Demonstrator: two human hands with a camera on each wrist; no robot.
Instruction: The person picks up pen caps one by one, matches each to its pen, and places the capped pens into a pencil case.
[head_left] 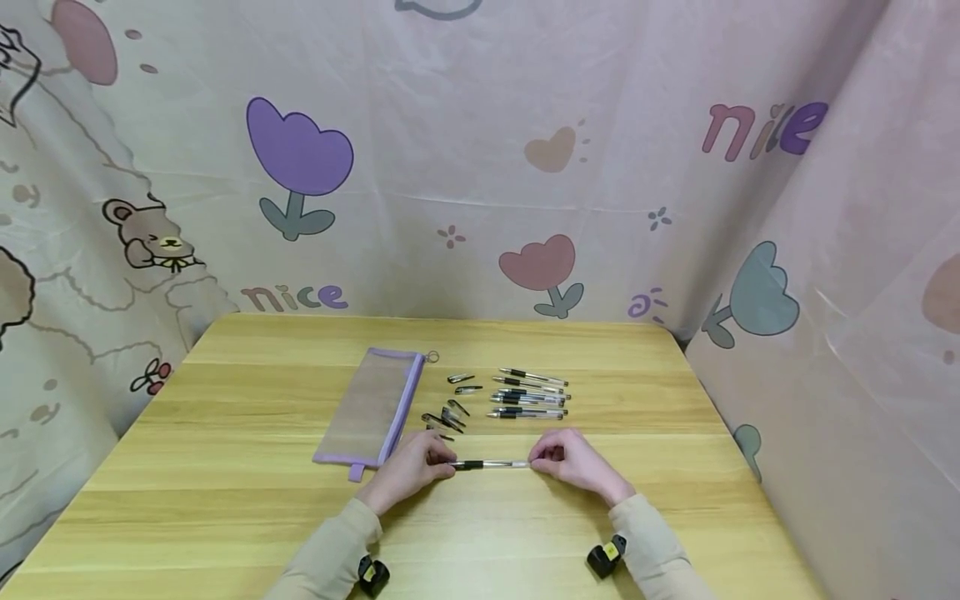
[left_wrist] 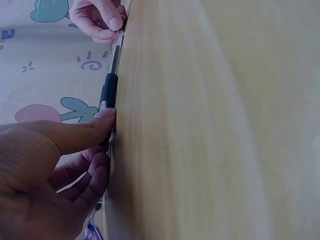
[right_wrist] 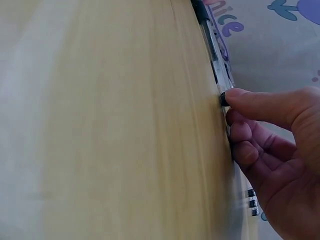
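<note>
A clear gel pen with a black grip [head_left: 491,464] lies level, at or just above the wooden table, between the two hands. My left hand [head_left: 408,469] pinches its grip end between thumb and fingers; the fingers hide the tip. At the other end, my right hand [head_left: 576,461] pinches the pen's black end plug [right_wrist: 223,99] between thumb and forefinger. In the left wrist view, the left thumb [left_wrist: 95,131] presses near the black grip [left_wrist: 109,89]. Several loose black-and-clear pen caps [head_left: 452,417] lie just beyond the left hand.
Several uncapped pens [head_left: 528,400] lie in a rough column beyond the right hand, tips to the left. A mesh zip pouch with purple edging [head_left: 363,408] lies flat on the left. Patterned curtains [head_left: 420,167] surround the wooden table [head_left: 225,417] at the back and sides.
</note>
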